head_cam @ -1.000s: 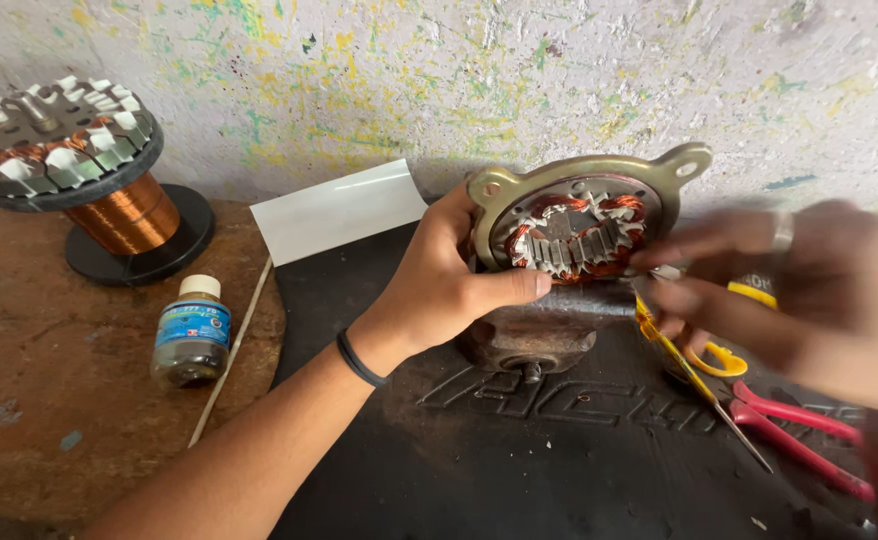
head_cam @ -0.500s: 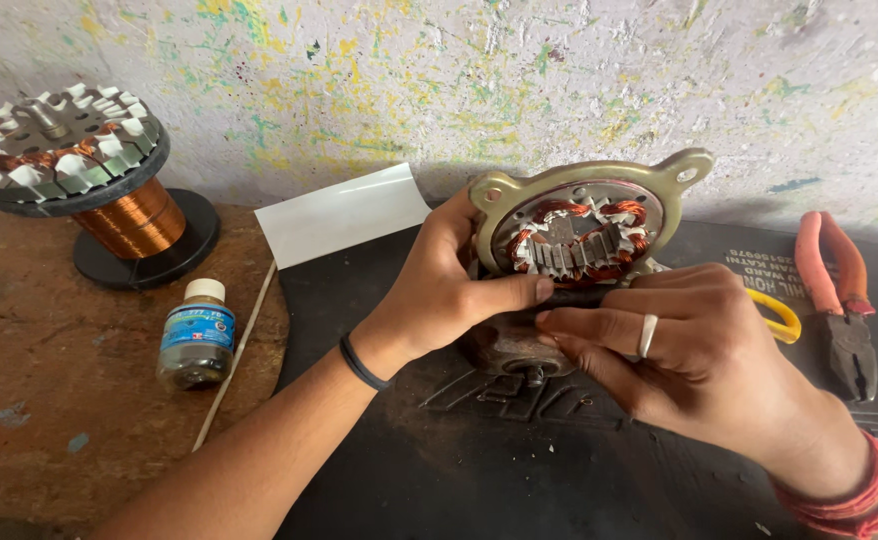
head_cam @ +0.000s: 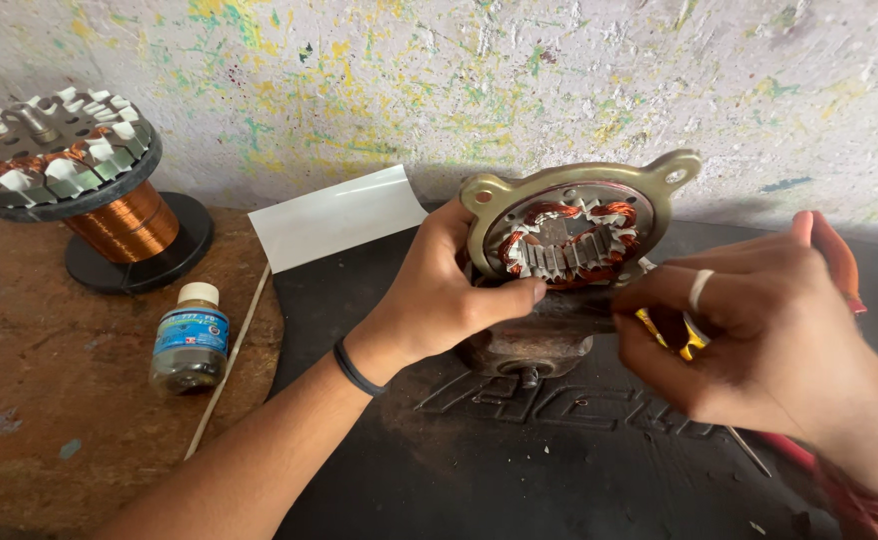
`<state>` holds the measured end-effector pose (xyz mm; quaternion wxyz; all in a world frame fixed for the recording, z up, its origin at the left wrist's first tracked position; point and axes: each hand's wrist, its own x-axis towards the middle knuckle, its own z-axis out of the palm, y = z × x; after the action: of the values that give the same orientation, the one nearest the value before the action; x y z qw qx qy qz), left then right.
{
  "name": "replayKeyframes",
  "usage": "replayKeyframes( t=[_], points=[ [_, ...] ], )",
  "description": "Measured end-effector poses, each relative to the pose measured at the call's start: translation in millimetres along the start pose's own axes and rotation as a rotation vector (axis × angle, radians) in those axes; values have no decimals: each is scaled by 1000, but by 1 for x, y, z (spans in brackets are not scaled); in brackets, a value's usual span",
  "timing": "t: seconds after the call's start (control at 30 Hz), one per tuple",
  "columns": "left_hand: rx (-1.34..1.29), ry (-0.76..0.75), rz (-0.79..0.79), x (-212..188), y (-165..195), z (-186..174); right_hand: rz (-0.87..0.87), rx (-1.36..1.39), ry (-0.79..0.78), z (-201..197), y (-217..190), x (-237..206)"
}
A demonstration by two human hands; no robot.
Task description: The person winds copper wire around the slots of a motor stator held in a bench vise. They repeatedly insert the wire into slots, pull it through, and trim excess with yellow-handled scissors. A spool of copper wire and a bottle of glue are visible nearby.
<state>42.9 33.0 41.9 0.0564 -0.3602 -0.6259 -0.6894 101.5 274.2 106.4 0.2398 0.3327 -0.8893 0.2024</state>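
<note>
1. The black mat (head_cam: 559, 470) covers most of the work surface in front of you, with raised lettering moulded into it; it lies over the right part of the worn wooden table (head_cam: 49, 400).
2. The spool of copper wire (head_cam: 119, 225) stands at the far left on the table, well apart from your hands, and a second wound stator (head_cam: 54, 145) rests on top of it.
3. The motor stator (head_cam: 574, 235) stands upright on its edge at the middle of the mat, its brass-coloured plate and copper windings facing you.
4. Your right hand (head_cam: 759, 340) hovers just beside the stator's lower right edge, fingers curled narrow around a yellow-handled tool (head_cam: 674, 335); how firmly it pinches you cannot tell, since the hand is blurred.
5. Your left hand (head_cam: 449, 295) grips the stator's left side, thumb pressed along its lower rim.
6. A white sheet (head_cam: 334, 215) lies behind your left hand, against the wall.
7. A small bottle (head_cam: 189, 340) with a blue label stands on the table, a thin wooden stick (head_cam: 229, 360) just beside it.
</note>
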Motion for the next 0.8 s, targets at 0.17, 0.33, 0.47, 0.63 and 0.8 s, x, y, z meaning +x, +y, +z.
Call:
replayKeyframes(
  t=[0.17, 0.33, 0.47, 0.63, 0.8],
  points=[
    [25, 21, -41, -2, 1, 2, 201, -134, -34, -5, -5, -3],
    [-4, 53, -25, -2, 1, 8, 157, -98, 70, -4, -16, -2],
    [17, 59, 4, -3, 1, 9, 115, -140, 158, 2, -21, 0],
    [21, 59, -20, -3, -1, 7, 50, -84, 195, 14, -24, 6],
    [26, 49, -17, -4, 0, 5, -64, -87, 314, 22, -30, 8]
  ],
)
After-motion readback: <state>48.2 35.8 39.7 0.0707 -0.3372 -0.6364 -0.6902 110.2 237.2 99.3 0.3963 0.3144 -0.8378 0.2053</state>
